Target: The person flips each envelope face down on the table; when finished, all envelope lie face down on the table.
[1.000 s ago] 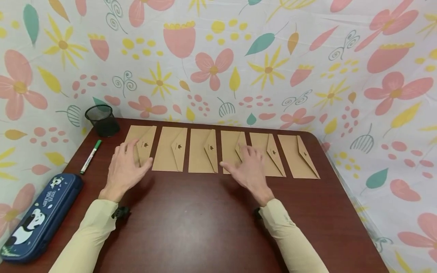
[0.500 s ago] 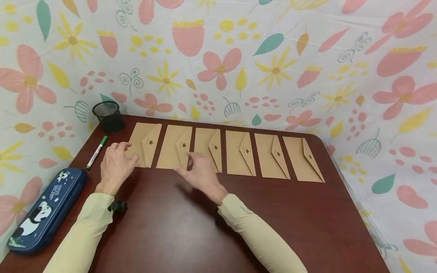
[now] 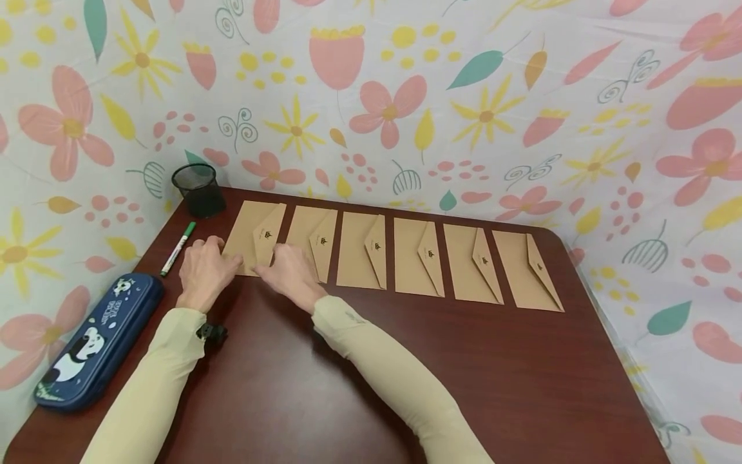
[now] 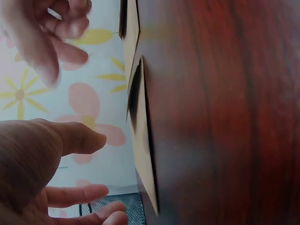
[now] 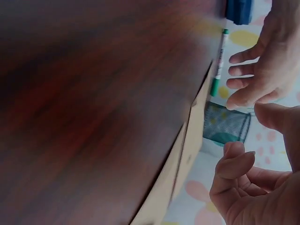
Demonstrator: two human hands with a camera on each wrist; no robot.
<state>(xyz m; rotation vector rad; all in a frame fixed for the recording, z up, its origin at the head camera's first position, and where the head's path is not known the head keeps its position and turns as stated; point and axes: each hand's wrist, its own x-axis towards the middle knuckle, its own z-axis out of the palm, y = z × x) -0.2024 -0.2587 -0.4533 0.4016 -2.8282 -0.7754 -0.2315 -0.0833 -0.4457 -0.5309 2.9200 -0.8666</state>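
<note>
Several brown paper envelopes lie in a row along the table's far side, their flaps toward the right. The leftmost envelope [image 3: 246,238] is nearest to both hands. My left hand [image 3: 205,270] hovers by its left lower corner, with thumb and fingers apart in the left wrist view. Over its right lower corner and the neighbouring envelope [image 3: 310,229] is my right hand [image 3: 294,276], fingers bent and thumb apart. Both hands are raised off the table and hold nothing. In the right wrist view the leftmost envelope [image 5: 193,136] lies below the fingers.
A black mesh pen cup [image 3: 199,193] stands at the back left corner. Before it lie a green-capped marker [image 3: 178,248] and a blue panda pencil case [image 3: 98,341]. A flower-patterned cloth [image 3: 371,96] hangs behind the brown table [image 3: 348,399].
My right hand has swept left from over the fourth envelope to the leftmost one. My left hand stays near the leftmost envelope. The head view has shifted a little; the envelopes stay in their row.
</note>
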